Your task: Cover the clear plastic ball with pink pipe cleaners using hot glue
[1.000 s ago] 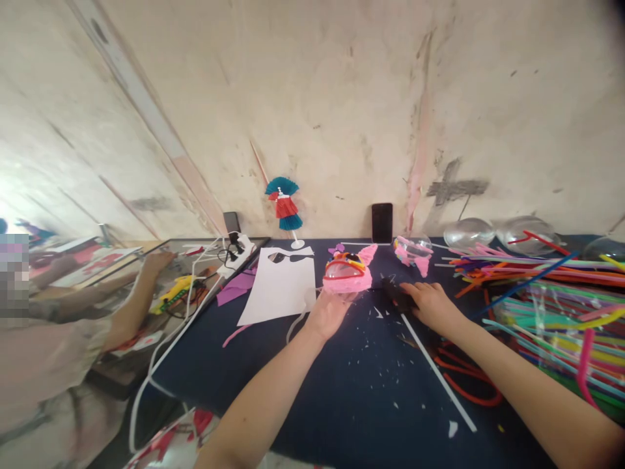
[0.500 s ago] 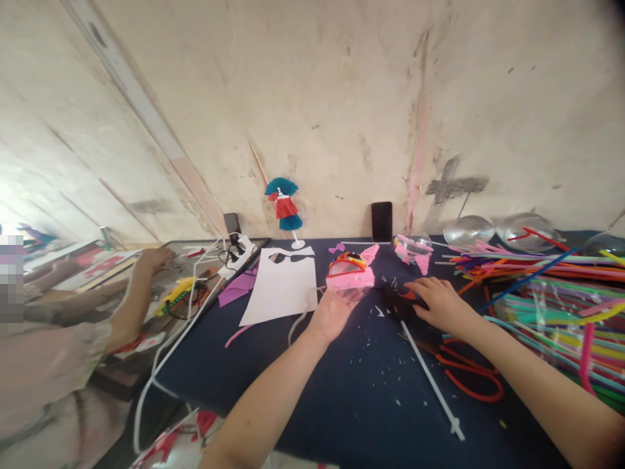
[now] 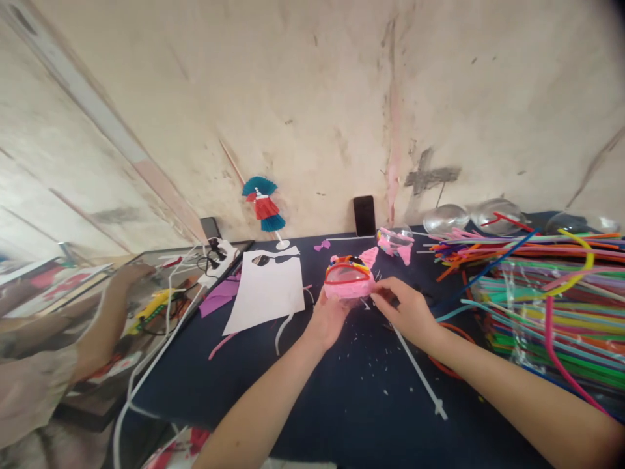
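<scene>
A pink fuzzy craft figure (image 3: pixel 347 288) sits over the dark blue table, its clear rounded shell edged in red with yellow and blue trim and a pink fin-like piece on top. My left hand (image 3: pixel 331 320) holds it from below and the left, fingers partly hidden beneath. At its right edge, my right hand (image 3: pixel 406 309) has thumb and fingertips closed against the pink rim. Below my right hand lies a thin white stick (image 3: pixel 420 371). Behind stands a second pink-trimmed clear piece (image 3: pixel 395 242).
To the right lie many colored pipe cleaners (image 3: pixel 547 312), with clear domes (image 3: pixel 445 219) behind. White paper (image 3: pixel 268 286) with cutouts lies left of the figure. A phone (image 3: pixel 364 216) leans on the wall. At the far left a co-worker's arm (image 3: pixel 100 326) reaches over another table.
My right hand has left the dark area on the right and come to the craft figure's right edge. The figure has turned, its red-rimmed opening now facing me more. The view has swung right.
</scene>
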`<state>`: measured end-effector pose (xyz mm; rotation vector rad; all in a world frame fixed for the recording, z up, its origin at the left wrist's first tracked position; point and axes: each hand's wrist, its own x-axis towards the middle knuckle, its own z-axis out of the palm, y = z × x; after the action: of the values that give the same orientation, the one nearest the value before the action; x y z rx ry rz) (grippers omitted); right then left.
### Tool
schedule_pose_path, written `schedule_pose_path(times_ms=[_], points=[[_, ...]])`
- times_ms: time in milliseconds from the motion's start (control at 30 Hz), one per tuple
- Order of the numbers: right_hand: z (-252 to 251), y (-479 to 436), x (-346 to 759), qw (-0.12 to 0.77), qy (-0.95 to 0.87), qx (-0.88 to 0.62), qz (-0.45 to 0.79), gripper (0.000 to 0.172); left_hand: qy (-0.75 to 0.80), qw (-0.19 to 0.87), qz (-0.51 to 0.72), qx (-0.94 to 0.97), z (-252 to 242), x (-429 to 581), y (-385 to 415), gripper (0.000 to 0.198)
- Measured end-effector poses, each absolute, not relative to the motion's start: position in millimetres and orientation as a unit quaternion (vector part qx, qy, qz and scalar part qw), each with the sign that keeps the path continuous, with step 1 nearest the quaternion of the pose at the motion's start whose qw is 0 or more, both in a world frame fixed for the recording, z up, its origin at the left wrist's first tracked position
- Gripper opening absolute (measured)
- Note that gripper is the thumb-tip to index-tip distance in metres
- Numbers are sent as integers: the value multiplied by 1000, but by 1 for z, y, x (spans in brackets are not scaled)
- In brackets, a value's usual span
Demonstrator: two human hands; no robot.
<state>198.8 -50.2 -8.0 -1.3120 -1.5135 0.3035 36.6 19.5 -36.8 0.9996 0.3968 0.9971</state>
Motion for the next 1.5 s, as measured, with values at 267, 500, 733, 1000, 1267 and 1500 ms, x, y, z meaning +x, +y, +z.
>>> schedule_pose_path(times_ms=[267, 500, 733, 1000, 1267, 1500], points=[[-16, -42, 198, 559, -547, -582, 226, 21, 234, 694, 501, 462, -42, 44, 11, 72], [-21, -39, 200, 560, -535, -574, 267, 23, 234, 695, 504, 457, -44, 44, 10, 71], [-19, -39, 201, 559, -534, -565, 288, 24, 225, 685, 513, 465, -47, 42, 11, 73], [-23, -35, 199, 614, -487, -489, 382, 26, 193, 679, 542, 456, -47, 42, 15, 73], [-18, -41, 191, 626, -386, -495, 463, 46, 188, 694, 539, 439, -45, 43, 13, 75], [-17, -42, 188, 601, -381, -490, 504, 48, 178, 686, 532, 464, -43, 44, 12, 72]])
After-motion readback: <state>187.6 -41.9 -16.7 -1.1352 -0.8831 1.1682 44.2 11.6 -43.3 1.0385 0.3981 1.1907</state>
